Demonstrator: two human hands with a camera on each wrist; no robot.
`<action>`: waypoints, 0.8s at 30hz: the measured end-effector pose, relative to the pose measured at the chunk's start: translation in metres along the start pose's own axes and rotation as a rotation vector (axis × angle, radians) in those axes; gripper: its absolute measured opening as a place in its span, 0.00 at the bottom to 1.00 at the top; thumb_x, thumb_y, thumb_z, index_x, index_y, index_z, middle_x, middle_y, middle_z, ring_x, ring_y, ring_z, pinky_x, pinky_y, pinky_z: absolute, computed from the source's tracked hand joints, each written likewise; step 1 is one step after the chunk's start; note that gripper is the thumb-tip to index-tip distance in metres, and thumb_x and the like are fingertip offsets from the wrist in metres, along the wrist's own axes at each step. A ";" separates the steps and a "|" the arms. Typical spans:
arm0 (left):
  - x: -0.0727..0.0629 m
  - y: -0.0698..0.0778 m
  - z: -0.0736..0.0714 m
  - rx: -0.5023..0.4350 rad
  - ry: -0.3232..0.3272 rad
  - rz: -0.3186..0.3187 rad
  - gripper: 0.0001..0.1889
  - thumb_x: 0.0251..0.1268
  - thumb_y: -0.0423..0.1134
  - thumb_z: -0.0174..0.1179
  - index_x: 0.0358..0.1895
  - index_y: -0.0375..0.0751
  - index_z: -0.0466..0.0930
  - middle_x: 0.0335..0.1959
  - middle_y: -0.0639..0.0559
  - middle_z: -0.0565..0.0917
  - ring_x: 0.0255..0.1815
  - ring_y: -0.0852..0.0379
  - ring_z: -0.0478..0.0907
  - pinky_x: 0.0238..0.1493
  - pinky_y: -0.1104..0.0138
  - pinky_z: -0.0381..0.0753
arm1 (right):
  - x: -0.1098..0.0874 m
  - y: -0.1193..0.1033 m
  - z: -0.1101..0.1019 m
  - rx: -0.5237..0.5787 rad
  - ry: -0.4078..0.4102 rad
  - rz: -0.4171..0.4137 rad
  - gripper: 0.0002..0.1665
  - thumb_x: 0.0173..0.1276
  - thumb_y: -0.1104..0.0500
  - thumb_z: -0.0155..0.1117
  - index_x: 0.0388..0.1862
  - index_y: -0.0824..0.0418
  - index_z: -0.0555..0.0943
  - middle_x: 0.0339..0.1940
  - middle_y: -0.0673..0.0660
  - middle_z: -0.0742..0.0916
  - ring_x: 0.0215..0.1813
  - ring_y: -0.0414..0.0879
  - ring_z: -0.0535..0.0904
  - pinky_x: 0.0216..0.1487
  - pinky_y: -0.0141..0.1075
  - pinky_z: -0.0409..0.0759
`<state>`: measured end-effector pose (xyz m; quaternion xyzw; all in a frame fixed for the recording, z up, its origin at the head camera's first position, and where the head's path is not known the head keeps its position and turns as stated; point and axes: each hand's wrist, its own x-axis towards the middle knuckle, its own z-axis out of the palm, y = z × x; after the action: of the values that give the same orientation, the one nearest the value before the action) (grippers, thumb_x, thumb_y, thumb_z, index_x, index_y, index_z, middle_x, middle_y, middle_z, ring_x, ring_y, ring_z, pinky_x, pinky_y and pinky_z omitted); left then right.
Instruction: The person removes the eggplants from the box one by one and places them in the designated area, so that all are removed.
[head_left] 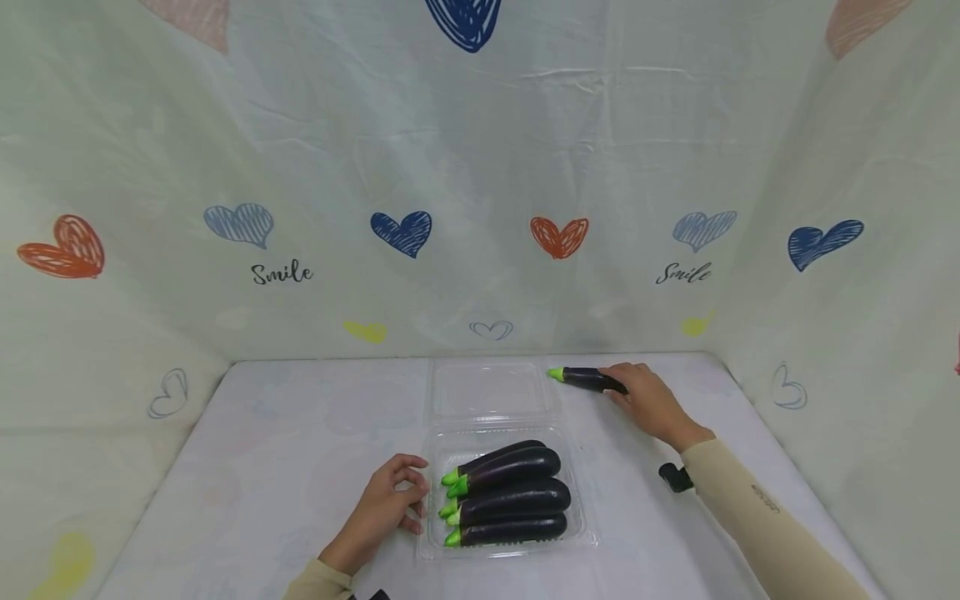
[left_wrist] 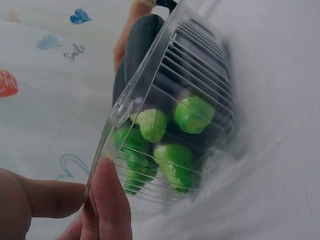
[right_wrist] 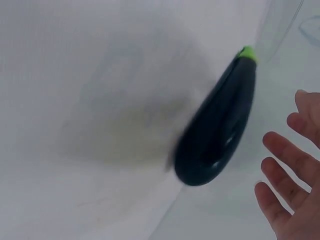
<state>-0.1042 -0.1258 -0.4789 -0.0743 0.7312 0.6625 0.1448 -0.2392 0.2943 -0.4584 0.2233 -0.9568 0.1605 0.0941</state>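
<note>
My left hand [head_left: 384,502] pinches the left rim of a clear plastic clamshell container [head_left: 429,533], thumb on one side and fingers on the other in the left wrist view. Several dark purple eggplants [head_left: 513,497] lie side by side in its base, their green stem ends [left_wrist: 194,115] toward that hand. At the back right a single eggplant [head_left: 577,378] lies on the table, green end pointing left. My right hand [head_left: 645,400] is at its rounded end; the right wrist view shows the fingers [right_wrist: 290,155] spread and apart from this eggplant [right_wrist: 217,122].
The container's lid [head_left: 487,392] lies folded back flat behind the base. A white cloth covers the table [head_left: 300,450], and a curtain printed with hearts [head_left: 480,167] rises at its back and sides. A black wrist device [head_left: 675,477] is by the right sleeve.
</note>
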 end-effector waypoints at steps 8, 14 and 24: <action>0.001 -0.001 -0.001 -0.002 -0.006 0.011 0.19 0.74 0.25 0.58 0.63 0.26 0.69 0.38 0.47 0.78 0.27 0.54 0.79 0.22 0.62 0.86 | -0.014 -0.041 -0.005 -0.028 0.009 -0.109 0.24 0.73 0.61 0.71 0.66 0.65 0.82 0.62 0.64 0.86 0.64 0.62 0.80 0.67 0.60 0.80; 0.001 -0.001 -0.001 -0.006 -0.008 0.010 0.19 0.74 0.25 0.58 0.63 0.26 0.69 0.38 0.48 0.78 0.27 0.54 0.79 0.22 0.62 0.86 | -0.021 -0.066 -0.006 -0.025 0.025 -0.193 0.25 0.71 0.60 0.74 0.65 0.63 0.82 0.62 0.61 0.86 0.66 0.61 0.81 0.67 0.60 0.80; 0.001 -0.001 -0.001 -0.004 -0.003 0.011 0.19 0.73 0.25 0.58 0.63 0.26 0.70 0.38 0.47 0.78 0.27 0.54 0.79 0.22 0.62 0.86 | -0.030 -0.097 -0.007 -0.029 0.006 -0.247 0.25 0.69 0.58 0.76 0.64 0.60 0.83 0.60 0.57 0.87 0.63 0.56 0.82 0.67 0.57 0.81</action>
<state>-0.1047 -0.1266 -0.4800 -0.0696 0.7301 0.6648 0.1422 -0.1675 0.2264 -0.4341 0.3378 -0.9239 0.1346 0.1192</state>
